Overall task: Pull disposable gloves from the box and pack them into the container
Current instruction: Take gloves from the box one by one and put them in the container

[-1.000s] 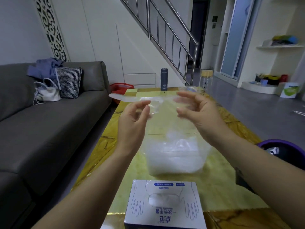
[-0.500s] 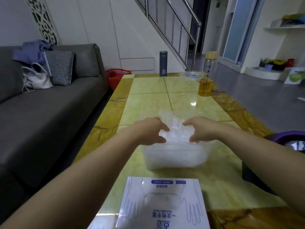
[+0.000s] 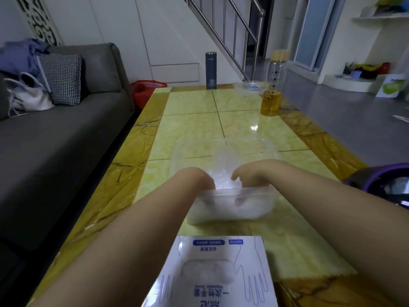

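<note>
Head view, looking down a glossy yellow marble-patterned table (image 3: 194,129). A clear plastic container (image 3: 254,209) sits at the centre of the table, and everything else is placed from it. The container holds a crumpled white mass of thin disposable gloves (image 3: 223,182), with one filmy piece standing up toward its far side. Both bare forearms reach in over the container's near rim. The left hand (image 3: 199,179) bends down into the container's left half, its fingers hidden below the rim. The right hand (image 3: 250,175) dips into the right half, fingers pointing down and showing only as a dim shape through the cloudy wall. For both hands, it cannot be told whether they grip the gloves or just press on them. Just nearer the viewer than the container lies the white and blue glove box (image 3: 212,271), its oval opening showing more gloves. Well beyond the container, at the table's far end, stand a dark flask (image 3: 211,70) and a glass bottle with a wooden lid (image 3: 275,69). A grey sofa (image 3: 55,134) lies left of the container, and a purple basin (image 3: 376,177) to its right.
</note>
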`<state>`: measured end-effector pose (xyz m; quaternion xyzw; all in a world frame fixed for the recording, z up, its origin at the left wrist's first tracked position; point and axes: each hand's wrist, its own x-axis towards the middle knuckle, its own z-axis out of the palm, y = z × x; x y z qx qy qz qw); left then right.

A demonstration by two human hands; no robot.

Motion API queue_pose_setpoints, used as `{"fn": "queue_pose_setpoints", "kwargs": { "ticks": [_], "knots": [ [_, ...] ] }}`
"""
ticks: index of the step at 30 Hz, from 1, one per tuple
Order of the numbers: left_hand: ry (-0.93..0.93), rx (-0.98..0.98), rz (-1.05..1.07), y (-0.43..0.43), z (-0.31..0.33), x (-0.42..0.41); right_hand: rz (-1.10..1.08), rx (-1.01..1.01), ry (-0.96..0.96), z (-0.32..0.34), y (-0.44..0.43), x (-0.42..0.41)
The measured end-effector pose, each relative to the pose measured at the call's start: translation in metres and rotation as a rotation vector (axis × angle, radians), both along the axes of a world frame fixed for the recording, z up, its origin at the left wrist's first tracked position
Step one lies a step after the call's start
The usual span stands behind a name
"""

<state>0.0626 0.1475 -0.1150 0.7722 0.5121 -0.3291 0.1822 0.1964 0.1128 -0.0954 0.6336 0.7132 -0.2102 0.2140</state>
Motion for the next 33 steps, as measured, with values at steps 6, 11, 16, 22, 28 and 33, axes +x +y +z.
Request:
{"fn": "queue_pose_setpoints", "kwargs": {
  "ticks": [6, 11, 16, 22, 28, 33],
  "knots": [
    [-0.071, 0.209, -0.112, -0.025, 0.032, -0.009, 0.025, 0.328, 0.264, 0.010, -0.016, 0.010],
    [-0.356, 0.519, -0.127, -0.069, 0.071, -0.040, 0.184, 0.681, 0.603, 0.043, -0.079, -0.007],
    [-0.651, 0.523, -0.084, -0.126, 0.069, -0.078, 0.530, 0.387, 0.314, 0.014, -0.139, -0.037],
    [-0.275, 0.182, -0.055, -0.168, 0.022, -0.096, 0.587, 0.360, 0.117, -0.020, -0.150, -0.053],
    [-0.212, 0.196, -0.082, -0.178, 0.001, -0.098, 0.529, 0.393, 0.191, -0.037, -0.149, -0.059],
    [-0.244, 0.210, -0.049, -0.180, 0.000, -0.101, 0.430, 0.477, 0.153, -0.047, -0.150, -0.068]
  ]
}}
